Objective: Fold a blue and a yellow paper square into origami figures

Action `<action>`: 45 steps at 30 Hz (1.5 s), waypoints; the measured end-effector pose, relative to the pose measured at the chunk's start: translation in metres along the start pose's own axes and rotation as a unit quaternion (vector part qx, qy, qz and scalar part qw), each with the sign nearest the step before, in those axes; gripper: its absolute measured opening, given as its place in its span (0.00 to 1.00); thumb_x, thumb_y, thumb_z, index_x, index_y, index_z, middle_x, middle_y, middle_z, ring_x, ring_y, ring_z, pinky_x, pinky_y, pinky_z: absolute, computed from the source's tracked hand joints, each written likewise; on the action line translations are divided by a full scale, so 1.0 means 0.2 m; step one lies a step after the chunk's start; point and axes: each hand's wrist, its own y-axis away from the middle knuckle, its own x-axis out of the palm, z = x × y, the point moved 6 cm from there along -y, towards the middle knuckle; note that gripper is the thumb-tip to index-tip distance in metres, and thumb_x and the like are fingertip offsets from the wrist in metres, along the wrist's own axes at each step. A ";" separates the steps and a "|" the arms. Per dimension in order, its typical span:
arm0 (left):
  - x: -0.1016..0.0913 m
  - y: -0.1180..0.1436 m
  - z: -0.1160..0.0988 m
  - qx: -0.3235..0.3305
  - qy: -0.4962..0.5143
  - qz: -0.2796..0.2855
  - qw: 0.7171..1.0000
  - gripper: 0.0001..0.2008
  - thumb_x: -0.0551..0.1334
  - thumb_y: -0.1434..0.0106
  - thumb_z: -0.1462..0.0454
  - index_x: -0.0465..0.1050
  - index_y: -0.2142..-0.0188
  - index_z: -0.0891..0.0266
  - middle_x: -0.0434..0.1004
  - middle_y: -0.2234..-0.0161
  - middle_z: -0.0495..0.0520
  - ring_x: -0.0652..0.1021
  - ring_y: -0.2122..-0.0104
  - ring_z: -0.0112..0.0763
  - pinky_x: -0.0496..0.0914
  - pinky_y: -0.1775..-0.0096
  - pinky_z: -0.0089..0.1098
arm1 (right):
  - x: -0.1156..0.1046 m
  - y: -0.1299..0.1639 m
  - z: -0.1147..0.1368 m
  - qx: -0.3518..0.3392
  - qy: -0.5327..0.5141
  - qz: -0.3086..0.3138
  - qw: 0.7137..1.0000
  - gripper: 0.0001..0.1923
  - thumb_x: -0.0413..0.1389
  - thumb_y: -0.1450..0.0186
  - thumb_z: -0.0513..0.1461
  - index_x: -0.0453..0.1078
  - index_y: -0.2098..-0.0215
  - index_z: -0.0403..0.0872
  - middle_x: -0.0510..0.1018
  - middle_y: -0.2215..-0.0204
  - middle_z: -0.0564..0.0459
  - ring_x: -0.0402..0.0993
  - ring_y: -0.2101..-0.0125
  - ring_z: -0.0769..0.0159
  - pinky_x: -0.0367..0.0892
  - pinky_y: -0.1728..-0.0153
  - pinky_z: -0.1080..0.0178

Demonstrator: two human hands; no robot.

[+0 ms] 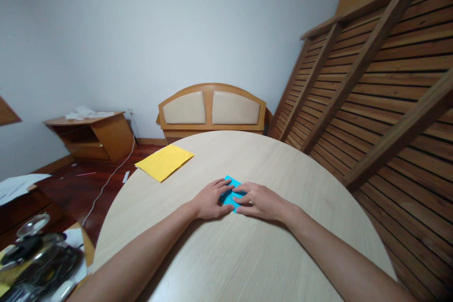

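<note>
A small piece of bright blue paper (229, 197) lies on the round table, partly covered by both hands. It looks folded, though its full outline is hidden. My left hand (211, 199) rests on its left side, fingers spread forward and the thumb apart near the bottom corner. From the other side my right hand (260, 202) reaches over the paper's right part, its fingers apart and their tips on the sheet. Both hands touch the paper against the tabletop without wrapping round it. A larger yellow paper (164, 162) lies flat farther off, to the left.
The pale round table (283, 165) fills the middle. Wooden slatted panels (396, 118) lean along the right side. A headboard (212, 106) stands beyond the table. At left are a wooden cabinet (116, 139), a white cable (106, 184) on the floor and a cluttered heap (46, 259).
</note>
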 end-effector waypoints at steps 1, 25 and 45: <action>0.00 0.00 0.00 0.001 -0.001 -0.001 1.000 0.33 0.64 0.39 0.52 0.65 0.37 0.62 0.62 0.35 0.61 0.60 0.34 0.47 0.56 0.35 0.47 | 0.00 0.00 0.00 0.002 -0.004 0.001 1.000 0.14 0.55 0.31 0.47 0.81 0.62 0.50 0.78 0.52 0.48 0.73 0.52 0.57 0.66 0.50 0.59; 0.01 -0.01 -0.05 -0.030 -0.069 0.004 0.997 0.27 0.56 0.32 0.52 0.67 0.39 0.65 0.62 0.36 0.63 0.62 0.35 0.47 0.57 0.35 0.46 | -0.02 0.02 -0.08 0.125 -0.038 -0.060 0.990 0.17 0.61 0.38 0.47 0.75 0.53 0.49 0.78 0.52 0.47 0.72 0.50 0.55 0.65 0.49 0.58; 0.02 -0.01 -0.04 -0.011 -0.057 -0.007 0.998 0.26 0.57 0.33 0.52 0.67 0.41 0.65 0.63 0.36 0.64 0.62 0.35 0.47 0.58 0.36 0.47 | 0.05 0.00 -0.21 0.121 -0.017 -0.034 0.992 0.24 0.46 0.27 0.44 0.61 0.36 0.43 0.67 0.38 0.39 0.58 0.36 0.53 0.55 0.37 0.48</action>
